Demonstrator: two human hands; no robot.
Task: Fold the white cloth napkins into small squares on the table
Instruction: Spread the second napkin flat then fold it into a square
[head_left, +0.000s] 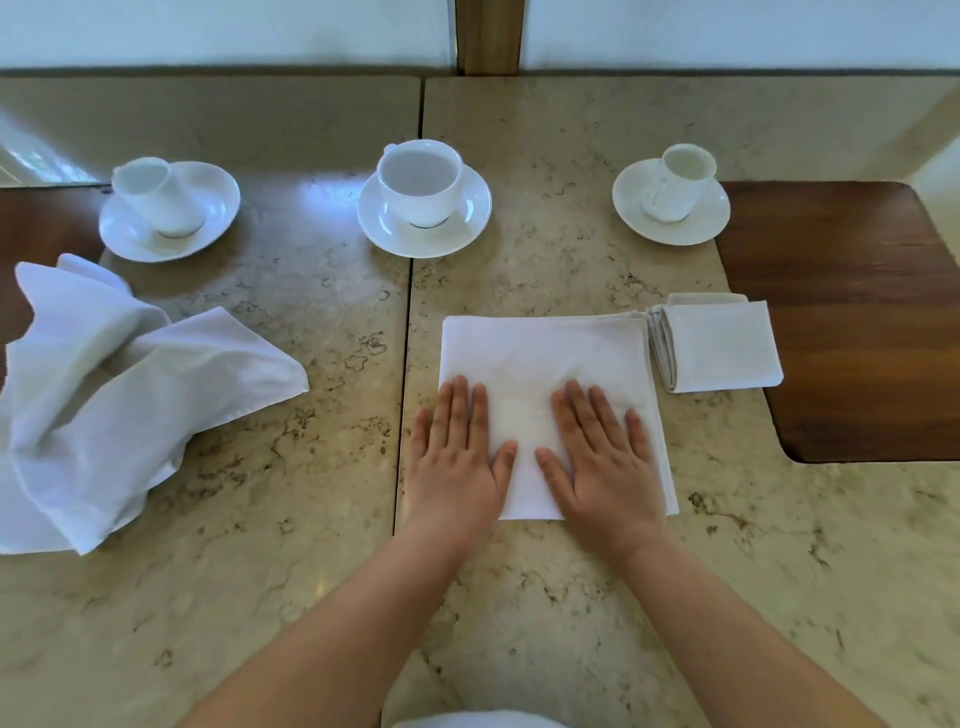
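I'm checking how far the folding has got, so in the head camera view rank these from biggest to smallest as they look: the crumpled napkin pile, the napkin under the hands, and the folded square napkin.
1. Crumpled napkin pile
2. Napkin under the hands
3. Folded square napkin, clearly smallest

The pile runs past the frame's left edge.

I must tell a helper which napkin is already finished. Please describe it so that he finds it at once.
Start at the stone table, where both hands press a wide flat napkin. Just right of that lies the finished napkin, at the edge of the dark wood panel. It alone is a small thick square; the napkins on the left lie crumpled.
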